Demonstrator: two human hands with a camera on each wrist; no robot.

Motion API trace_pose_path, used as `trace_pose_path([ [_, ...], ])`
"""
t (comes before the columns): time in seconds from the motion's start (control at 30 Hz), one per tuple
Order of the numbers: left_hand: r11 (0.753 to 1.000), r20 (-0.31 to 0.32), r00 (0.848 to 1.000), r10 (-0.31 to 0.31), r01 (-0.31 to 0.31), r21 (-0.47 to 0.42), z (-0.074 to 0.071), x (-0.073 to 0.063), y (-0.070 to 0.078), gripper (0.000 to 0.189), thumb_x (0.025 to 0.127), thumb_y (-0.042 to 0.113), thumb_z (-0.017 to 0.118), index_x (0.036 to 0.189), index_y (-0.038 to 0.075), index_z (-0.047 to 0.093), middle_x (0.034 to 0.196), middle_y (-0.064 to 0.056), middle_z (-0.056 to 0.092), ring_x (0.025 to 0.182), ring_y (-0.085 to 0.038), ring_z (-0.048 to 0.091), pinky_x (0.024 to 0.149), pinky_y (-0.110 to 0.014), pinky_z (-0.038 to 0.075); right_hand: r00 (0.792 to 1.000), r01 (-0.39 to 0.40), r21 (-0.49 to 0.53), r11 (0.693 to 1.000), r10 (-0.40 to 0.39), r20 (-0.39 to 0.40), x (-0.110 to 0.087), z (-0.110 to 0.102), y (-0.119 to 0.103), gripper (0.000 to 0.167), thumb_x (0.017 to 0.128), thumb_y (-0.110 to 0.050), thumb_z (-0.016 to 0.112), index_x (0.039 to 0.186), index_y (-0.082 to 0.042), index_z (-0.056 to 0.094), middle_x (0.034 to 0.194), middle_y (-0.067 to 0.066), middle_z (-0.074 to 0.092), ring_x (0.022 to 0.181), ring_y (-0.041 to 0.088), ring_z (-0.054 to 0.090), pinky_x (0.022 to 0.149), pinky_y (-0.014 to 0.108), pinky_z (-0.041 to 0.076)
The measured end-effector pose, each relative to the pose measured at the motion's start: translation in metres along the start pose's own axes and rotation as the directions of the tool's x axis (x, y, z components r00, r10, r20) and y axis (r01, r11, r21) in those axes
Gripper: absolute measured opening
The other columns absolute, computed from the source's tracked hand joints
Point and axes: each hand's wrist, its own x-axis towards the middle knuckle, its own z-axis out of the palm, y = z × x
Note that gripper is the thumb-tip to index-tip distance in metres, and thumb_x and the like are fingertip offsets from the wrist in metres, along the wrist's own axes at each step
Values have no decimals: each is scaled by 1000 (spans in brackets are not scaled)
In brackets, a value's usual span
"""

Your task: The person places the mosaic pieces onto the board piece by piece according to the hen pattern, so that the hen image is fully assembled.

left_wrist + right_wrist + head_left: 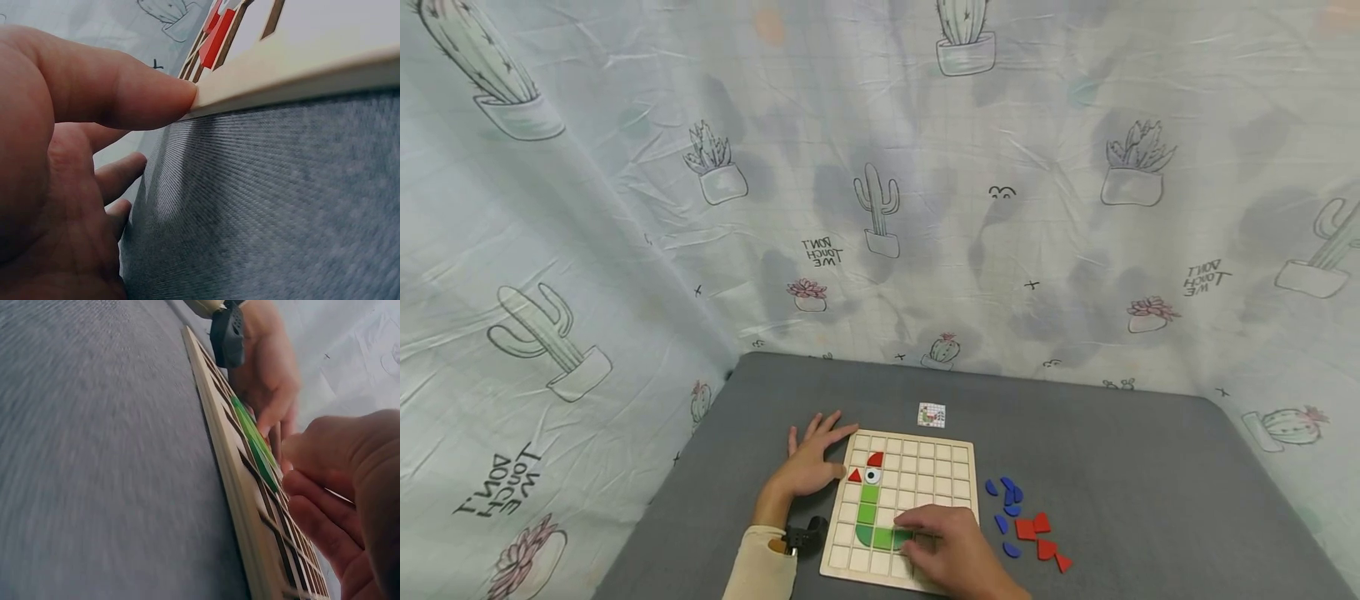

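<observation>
A wooden grid board [935, 462] lies on the table. My left hand [808, 468] is at its left side, fingers spread; the thumb [147, 94] presses the board's edge in the left wrist view. Over the lower right of the board, my right hand [958, 546] has its thumb and fingers apart, fingertips close to a dark green rounded piece [262, 465] lying in the grid. Left of that sit a light green square [883, 537] and another dark green rounded piece [864, 534]. Further up are light green squares [868, 503], an eye tile [872, 476], a red triangle [854, 476] and a red quarter-round piece [876, 459].
Right of the board lie several blue half-round pieces [1011, 550] and several red pieces, among them a red square [1025, 530] and a red triangle [1063, 563]. A small pattern card [932, 415] lies behind the board. Printed curtains [910, 317] hang around the grey table [1120, 467].
</observation>
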Motion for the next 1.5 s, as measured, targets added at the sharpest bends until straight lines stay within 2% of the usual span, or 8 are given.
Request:
trace_pose_path([
  [0.23,1000,1,1000,-1,1,-14,0,0,-2,73,86,4,74,157,13,63,178,-22,32,169,-52,10,127,-76,-16,991,-125,80,989,128,-38,-21,-28,2,25,93,-11,87,118,-16,84,113,1,85,98,15,82,81,32,67],
  [0.47,1000,0,1000,-4,4,-13,1,-1,-4,73,85,4,76,157,14,63,178,-21,32,169,-51,10,127,-76,-16,954,-259,7,966,257,-157,-50,-63,10,30,87,-13,93,116,-16,85,108,-2,85,94,12,82,79,26,66],
  [0.7,1000,-3,1000,-6,6,-16,1,-1,-5,73,85,3,76,156,14,64,178,-22,33,168,-52,11,127,-76,-17,850,-451,-19,893,422,-316,-84,-98,11,32,81,-8,95,111,-15,86,100,-1,85,87,-1,78,70,19,63],
  [0.87,1000,-3,1000,-12,12,-8,2,-1,-5,74,85,3,75,157,14,62,178,-21,32,169,-51,10,127,-76,-17,731,-631,-82,771,556,-395,-101,-118,10,29,78,-15,98,105,-17,87,97,-4,85,82,-4,76,72,20,63],
  [1.0,1000,-5,1000,-11,11,-4,1,0,-4,74,85,3,75,157,14,62,178,-22,32,169,-51,9,127,-76,-17,675,-712,-105,695,634,-378,-110,-130,14,29,81,-24,98,107,-16,87,99,-3,86,83,-4,76,74,21,63],
  [1.17,1000,-1,1000,-3,3,-16,2,0,-4,74,84,3,75,157,14,63,178,-22,32,169,-52,10,127,-76,-17,682,-719,-183,671,628,-376,-111,-136,22,28,83,-31,96,108,-21,87,97,-7,85,83,-7,74,75,22,62],
  [1.4,1000,1,1000,-3,3,-6,3,0,-5,74,85,4,75,157,14,63,178,-21,32,169,-51,10,127,-76,-16,764,-631,-263,730,523,-379,-101,-130,33,27,83,-34,97,107,-26,87,99,-10,85,89,0,78,79,28,64],
  [1.5,1000,-2,1000,-4,4,3,3,1,-4,73,86,4,76,157,14,63,178,-21,33,169,-51,10,127,-76,-16,782,-609,-293,737,499,-373,-95,-126,36,28,81,-34,98,106,-28,87,101,-12,84,94,6,80,83,32,65],
])
